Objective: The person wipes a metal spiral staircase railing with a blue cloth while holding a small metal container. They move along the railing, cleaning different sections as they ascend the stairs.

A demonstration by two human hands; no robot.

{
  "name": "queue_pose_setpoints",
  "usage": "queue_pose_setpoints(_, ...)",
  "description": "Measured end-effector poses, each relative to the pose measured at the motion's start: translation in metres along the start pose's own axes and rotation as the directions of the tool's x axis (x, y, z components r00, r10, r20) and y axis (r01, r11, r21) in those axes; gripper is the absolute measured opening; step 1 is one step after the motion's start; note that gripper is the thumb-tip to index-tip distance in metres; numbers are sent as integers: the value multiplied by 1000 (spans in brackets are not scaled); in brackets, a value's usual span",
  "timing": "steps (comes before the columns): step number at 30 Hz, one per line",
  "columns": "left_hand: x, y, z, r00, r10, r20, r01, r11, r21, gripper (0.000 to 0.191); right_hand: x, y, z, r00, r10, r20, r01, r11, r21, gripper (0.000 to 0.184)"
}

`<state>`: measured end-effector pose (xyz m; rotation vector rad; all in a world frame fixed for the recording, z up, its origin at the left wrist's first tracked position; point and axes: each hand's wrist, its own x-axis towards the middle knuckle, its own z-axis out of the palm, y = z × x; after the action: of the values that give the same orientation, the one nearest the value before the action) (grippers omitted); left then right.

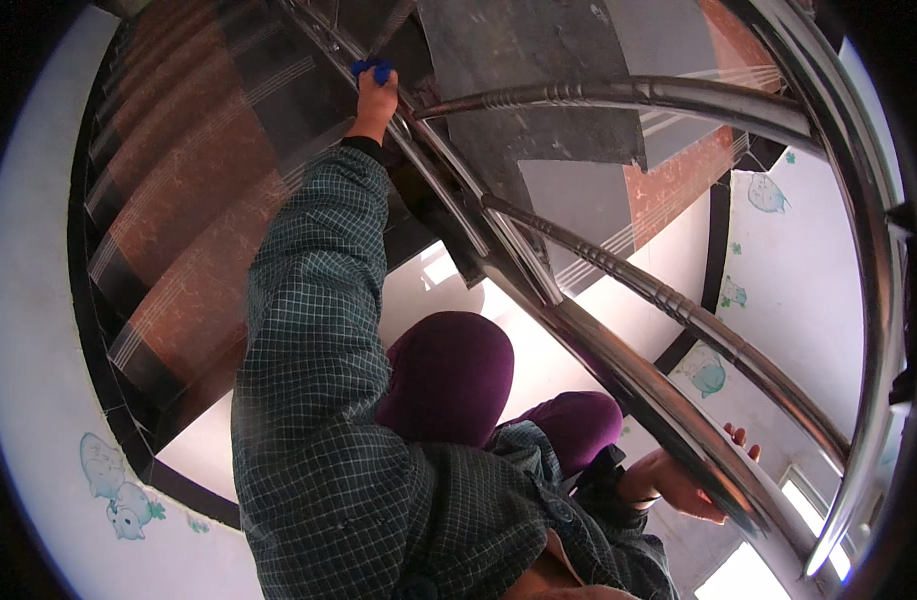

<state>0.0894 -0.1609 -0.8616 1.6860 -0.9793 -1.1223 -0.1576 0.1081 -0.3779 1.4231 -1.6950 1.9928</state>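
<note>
My left hand [377, 96] is at the far end of my stretched arm, closed on a crumpled blue cloth [374, 71]. It presses the cloth against a low stainless-steel rail [442, 196] of the stair railing. At lower right, my right hand [672, 484] reaches around a thick steel newel post [646, 401]. Its fingertips show on the post's far side, and the post hides part of the palm. Between the two hands, slim steel balusters with ringed grooves [593, 255] run from the low rail towards the curved handrail [875, 247].
Stairs with dark and reddish-brown treads [211, 217] fill the left side. Beyond the railing are dark grey slabs or mats [533, 82]. A white wall [796, 232] bears cartoon animal decals. My bent knees [451, 375], in purple trousers, are close to the post above a glossy pale floor [413, 300].
</note>
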Motion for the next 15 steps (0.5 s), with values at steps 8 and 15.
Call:
queue_pose_setpoints(8,-63,44,0,974,-207,87,185,959,214,51,1,10,-13,950,-40,310,-79,929,362,65)
queue_pose_setpoints(15,-126,104,-5,997,-72,4,70,972,224,62,0,15,-17,984,145,99,-171,924,341,72)
